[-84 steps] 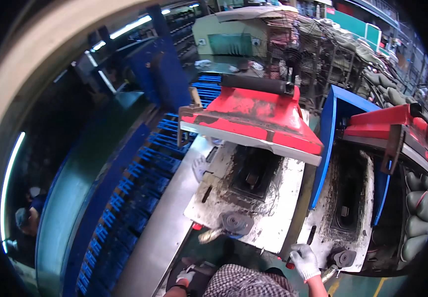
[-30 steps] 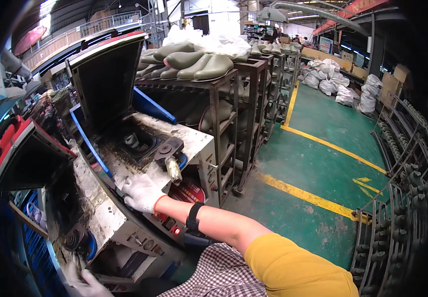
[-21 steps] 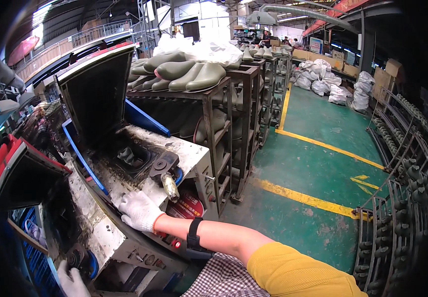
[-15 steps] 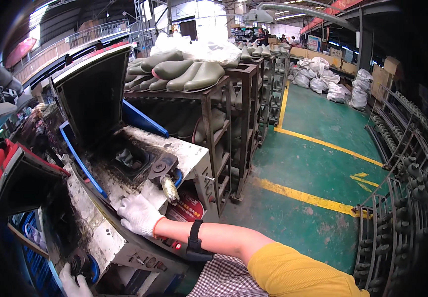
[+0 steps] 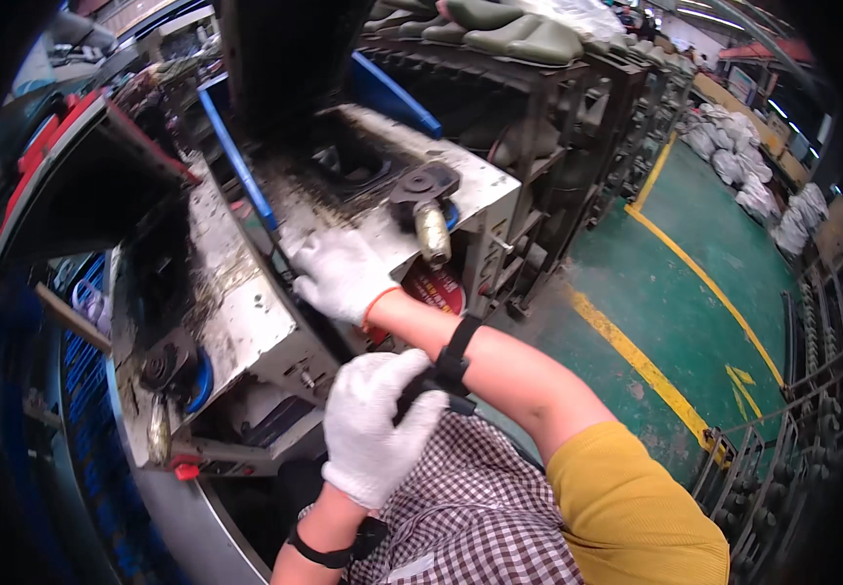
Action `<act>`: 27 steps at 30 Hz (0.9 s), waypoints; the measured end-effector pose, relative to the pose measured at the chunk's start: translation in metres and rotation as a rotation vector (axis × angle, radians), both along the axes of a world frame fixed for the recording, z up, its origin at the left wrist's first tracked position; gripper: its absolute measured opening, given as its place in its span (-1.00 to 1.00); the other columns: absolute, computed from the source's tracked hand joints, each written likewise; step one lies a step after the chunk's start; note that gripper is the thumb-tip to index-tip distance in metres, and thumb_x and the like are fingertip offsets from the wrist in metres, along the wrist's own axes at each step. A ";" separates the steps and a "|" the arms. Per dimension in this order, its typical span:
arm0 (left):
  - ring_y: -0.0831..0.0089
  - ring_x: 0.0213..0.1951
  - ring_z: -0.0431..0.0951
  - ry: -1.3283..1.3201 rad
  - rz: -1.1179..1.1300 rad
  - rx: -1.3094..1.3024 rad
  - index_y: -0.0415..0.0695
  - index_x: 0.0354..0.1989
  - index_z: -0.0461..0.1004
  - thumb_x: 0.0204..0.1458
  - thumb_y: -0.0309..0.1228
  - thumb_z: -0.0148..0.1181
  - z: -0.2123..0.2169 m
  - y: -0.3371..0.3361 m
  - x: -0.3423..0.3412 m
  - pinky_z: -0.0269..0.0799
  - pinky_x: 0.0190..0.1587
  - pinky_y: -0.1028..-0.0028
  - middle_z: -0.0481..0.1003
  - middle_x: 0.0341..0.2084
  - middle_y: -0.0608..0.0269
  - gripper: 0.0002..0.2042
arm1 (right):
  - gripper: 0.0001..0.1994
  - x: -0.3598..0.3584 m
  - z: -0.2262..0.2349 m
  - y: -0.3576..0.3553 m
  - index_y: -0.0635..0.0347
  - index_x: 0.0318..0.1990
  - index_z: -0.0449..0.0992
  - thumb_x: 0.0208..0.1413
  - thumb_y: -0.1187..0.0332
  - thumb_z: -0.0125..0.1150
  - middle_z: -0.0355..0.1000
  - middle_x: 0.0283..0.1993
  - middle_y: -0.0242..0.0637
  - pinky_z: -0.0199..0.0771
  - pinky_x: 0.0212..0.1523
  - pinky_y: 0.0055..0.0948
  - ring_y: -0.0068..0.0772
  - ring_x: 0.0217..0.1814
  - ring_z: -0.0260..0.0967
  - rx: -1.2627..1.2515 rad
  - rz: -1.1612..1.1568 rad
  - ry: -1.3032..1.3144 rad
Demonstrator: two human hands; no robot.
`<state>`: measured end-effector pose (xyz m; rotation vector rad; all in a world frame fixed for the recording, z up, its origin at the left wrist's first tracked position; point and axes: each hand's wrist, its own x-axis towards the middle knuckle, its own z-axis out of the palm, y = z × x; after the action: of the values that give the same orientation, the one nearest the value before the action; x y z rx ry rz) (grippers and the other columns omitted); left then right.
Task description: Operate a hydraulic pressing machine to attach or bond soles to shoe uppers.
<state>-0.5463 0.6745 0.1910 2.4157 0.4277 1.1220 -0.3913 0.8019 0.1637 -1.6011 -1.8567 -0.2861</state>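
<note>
My right hand (image 5: 339,278), in a white knit glove, lies on the front edge of a worn white machine top (image 5: 480,180), fingers flat and slightly bent over the side. Nothing shows in its grasp. In front of the checked apron (image 5: 470,478) is my left hand (image 5: 375,429), also gloved, with its thumb apart from the fingers and nothing visibly held. A dark part shows in the gap beside the thumb. Near my right hand, a foil-wrapped handle (image 5: 431,234) hangs from a dark round clamp (image 5: 423,183). The second machine, at left, has a similar wrapped handle (image 5: 158,429).
A red-edged raised lid (image 5: 80,185) stands over the left machine. Blue bars (image 5: 236,151) flank the nearer top. Olive rubber boots (image 5: 524,37) lie on a metal rack behind. White sacks (image 5: 728,146) and yellow lines (image 5: 636,361) mark the green floor at right.
My left hand has left the left machine's handle area and come to the front of my body. My right hand stays at the machine edge. The view has tilted down and turned left.
</note>
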 end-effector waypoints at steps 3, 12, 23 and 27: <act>0.08 -0.16 0.53 0.051 0.039 -0.019 -0.16 0.02 0.51 -0.11 -0.40 0.49 -0.017 -0.013 0.030 0.46 -0.05 0.20 0.53 -0.21 0.07 -0.53 | -0.69 -0.005 -0.005 -0.001 0.21 -0.21 0.60 -0.11 0.26 0.21 0.56 -0.26 -0.09 0.53 -0.07 -0.04 0.02 -0.12 0.53 0.098 -0.019 0.060; 0.44 -0.28 0.57 0.072 0.119 -0.404 -0.25 0.10 0.48 -0.17 -0.50 0.48 -0.039 -0.033 0.033 0.55 -0.20 0.49 0.45 -0.20 0.20 -0.44 | -0.77 -0.010 -0.005 -0.006 0.19 -0.33 0.60 0.01 0.20 0.24 0.50 -0.20 -0.10 0.43 0.03 -0.09 -0.01 -0.03 0.46 -0.018 -0.040 0.099; 0.41 0.00 0.58 0.067 -0.248 -0.793 -0.38 0.18 0.36 -0.16 -0.62 0.43 -0.032 -0.042 0.017 0.52 0.09 0.39 0.53 0.01 0.01 -0.36 | -0.75 -0.021 0.000 -0.003 0.19 -0.26 0.61 0.03 0.21 0.22 0.49 -0.15 -0.07 0.40 0.05 -0.09 0.00 0.00 0.45 -0.065 -0.096 0.084; 0.44 -0.05 0.57 -0.105 -0.230 -0.865 -0.36 0.18 0.31 -0.10 -0.68 0.34 -0.015 -0.030 0.021 0.51 0.07 0.47 0.51 -0.07 0.10 -0.41 | -0.74 -0.026 0.000 -0.004 0.19 -0.23 0.62 0.04 0.21 0.22 0.49 -0.14 -0.07 0.41 0.05 -0.09 -0.03 0.01 0.46 -0.094 -0.124 0.080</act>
<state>-0.5255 0.6449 0.1759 1.5908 0.4622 0.7383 -0.4170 0.7981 0.1634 -1.7692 -1.7363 -0.1878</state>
